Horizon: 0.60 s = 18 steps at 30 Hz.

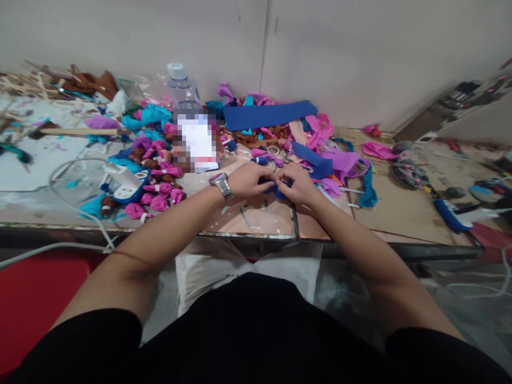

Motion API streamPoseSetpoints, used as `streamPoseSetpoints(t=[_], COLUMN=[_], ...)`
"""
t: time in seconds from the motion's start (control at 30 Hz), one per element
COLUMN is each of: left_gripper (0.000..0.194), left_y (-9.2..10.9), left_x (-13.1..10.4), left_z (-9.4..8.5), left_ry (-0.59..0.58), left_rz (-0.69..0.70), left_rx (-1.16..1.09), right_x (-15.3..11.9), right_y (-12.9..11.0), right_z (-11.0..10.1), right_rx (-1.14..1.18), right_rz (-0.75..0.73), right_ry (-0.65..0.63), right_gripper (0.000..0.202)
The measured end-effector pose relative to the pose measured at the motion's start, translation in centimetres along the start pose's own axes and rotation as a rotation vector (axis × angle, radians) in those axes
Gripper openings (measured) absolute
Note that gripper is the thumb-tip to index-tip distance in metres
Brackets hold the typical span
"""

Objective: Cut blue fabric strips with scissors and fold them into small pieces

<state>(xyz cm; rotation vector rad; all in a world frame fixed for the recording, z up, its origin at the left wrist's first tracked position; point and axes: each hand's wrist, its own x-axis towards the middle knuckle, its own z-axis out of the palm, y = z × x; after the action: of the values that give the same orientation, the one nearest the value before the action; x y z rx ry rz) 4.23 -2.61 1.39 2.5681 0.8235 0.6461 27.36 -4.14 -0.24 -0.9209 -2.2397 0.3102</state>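
My left hand (pixel 248 180), with a metal watch on its wrist, and my right hand (pixel 299 184) meet over the front of the table. Both hands pinch a small dark blue cloth-like piece (pixel 281 194) between their fingertips. Much of that piece is hidden by my fingers. Just beyond my hands lie a small blue bundle (pixel 259 160) and a blue strip (pixel 314 160). A purple piece (pixel 346 166) spreads to the right of my right hand. Farther back, a wide blue strip (pixel 270 114) rests on a colourful heap.
Left of my hands are a screen with a blurred display (pixel 198 138), a water bottle (pixel 184 88), pink bundles (pixel 160 201), a blue-and-white power strip (pixel 132 189) and a hammer (pixel 80 131). Cardboard (pixel 394 213) covers the table's right side. A red stool (pixel 44 298) stands below left.
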Motion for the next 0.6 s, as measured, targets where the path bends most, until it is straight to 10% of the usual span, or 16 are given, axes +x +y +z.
streamPoseSetpoints(t=[0.6], left_gripper=[0.028], left_y=[-1.2], left_x=[0.0], left_z=[-1.6], left_ry=[-0.058], left_rz=[-0.017], left_rx=[-0.115], right_x=[0.2], right_y=[0.6], right_z=[-0.1], right_rx=[-0.003], right_rz=[-0.053], right_ry=[0.060], right_gripper=[0.034])
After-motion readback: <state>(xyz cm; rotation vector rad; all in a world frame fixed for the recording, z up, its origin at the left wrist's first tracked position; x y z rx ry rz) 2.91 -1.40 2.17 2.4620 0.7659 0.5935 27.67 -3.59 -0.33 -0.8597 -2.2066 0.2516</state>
